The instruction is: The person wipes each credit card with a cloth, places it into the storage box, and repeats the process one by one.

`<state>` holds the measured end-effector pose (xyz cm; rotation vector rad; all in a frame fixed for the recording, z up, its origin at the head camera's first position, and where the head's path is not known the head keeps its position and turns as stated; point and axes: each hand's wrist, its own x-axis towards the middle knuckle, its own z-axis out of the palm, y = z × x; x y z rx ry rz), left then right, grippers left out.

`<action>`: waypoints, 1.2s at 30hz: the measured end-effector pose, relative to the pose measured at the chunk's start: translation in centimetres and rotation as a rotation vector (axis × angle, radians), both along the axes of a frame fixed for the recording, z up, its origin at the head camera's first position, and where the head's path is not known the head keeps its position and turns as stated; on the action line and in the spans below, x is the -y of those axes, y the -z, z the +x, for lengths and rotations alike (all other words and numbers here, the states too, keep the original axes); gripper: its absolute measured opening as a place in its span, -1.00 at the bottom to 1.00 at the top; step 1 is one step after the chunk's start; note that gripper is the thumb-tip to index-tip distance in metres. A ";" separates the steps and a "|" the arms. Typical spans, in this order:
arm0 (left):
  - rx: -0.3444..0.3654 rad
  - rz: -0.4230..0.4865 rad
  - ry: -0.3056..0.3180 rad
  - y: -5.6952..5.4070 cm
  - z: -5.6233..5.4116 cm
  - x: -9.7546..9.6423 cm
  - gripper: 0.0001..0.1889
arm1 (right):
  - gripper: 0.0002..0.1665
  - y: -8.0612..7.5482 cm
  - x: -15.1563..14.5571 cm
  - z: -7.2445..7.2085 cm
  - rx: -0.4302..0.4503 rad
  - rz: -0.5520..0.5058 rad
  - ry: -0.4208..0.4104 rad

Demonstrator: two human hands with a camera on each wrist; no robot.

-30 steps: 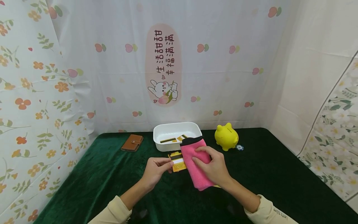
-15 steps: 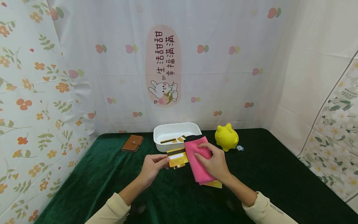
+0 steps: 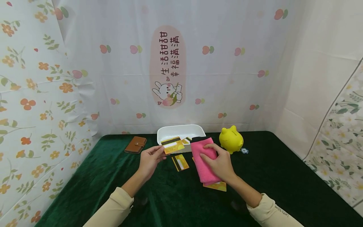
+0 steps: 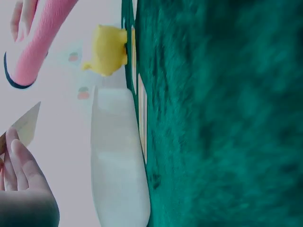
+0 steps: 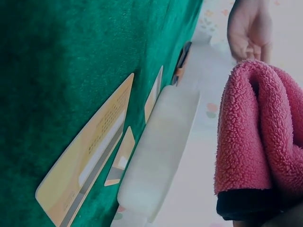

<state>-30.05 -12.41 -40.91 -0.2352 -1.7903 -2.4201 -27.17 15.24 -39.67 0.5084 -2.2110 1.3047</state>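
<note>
My left hand [image 3: 148, 160] pinches a yellow bank card [image 3: 173, 146] with a dark stripe by its left end, raised in front of the white tub. My right hand [image 3: 222, 164] grips a folded pink fleece cloth [image 3: 202, 162] with a black edge. In the right wrist view the cloth [image 5: 244, 137] hangs above the table. On the green cloth, one yellow bank card [image 3: 180, 162] lies below the raised one. Another card [image 3: 216, 187] shows under the pink cloth's lower end, and lies large in the right wrist view. A third card edge is mostly hidden behind the pink cloth.
Behind the hands stands a white plastic tub [image 3: 170, 129] with bank cards [image 3: 186, 140] inside. To its left is a brown snap wallet [image 3: 136, 144]. A yellow piggy bank [image 3: 231, 139] and a blue-white poker chip [image 3: 244, 150] are on the right.
My left hand has lifted the bank card up and away, uncovering a card on the table. My right hand has shifted slightly right with the cloth, exposing more of the card beneath it.
</note>
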 end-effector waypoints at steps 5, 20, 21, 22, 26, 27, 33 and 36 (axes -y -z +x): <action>0.046 0.035 -0.022 -0.1 -1.3 0.0 -0.68 | -0.67 0.0 0.1 0.1 -0.003 -0.009 -0.011; 0.120 0.045 -0.050 0.5 -4.2 0.2 -0.66 | -0.68 0.2 -0.1 0.3 0.014 -0.007 -0.007; 0.122 0.038 -0.043 0.6 -4.3 0.2 -0.66 | -0.68 0.2 -0.1 0.3 0.012 -0.005 -0.008; 0.127 0.032 -0.038 0.6 -4.3 0.2 -0.68 | -0.68 0.2 -0.2 0.3 0.010 -0.006 -0.008; 0.165 -0.012 -0.036 0.8 -4.5 0.1 -0.68 | -0.68 0.2 -0.2 0.3 0.006 -0.002 -0.010; 0.173 -0.033 -0.035 0.8 -4.5 0.1 -0.68 | -0.67 0.2 -0.3 0.3 0.004 -0.001 -0.010; 0.194 -0.170 -0.041 1.0 -4.0 -0.2 -0.75 | -0.68 0.2 -0.3 0.4 0.001 -0.004 -0.014; 0.187 -0.264 -0.032 1.2 -3.7 -0.4 -0.78 | -0.68 0.2 -0.2 0.5 0.005 -0.005 -0.015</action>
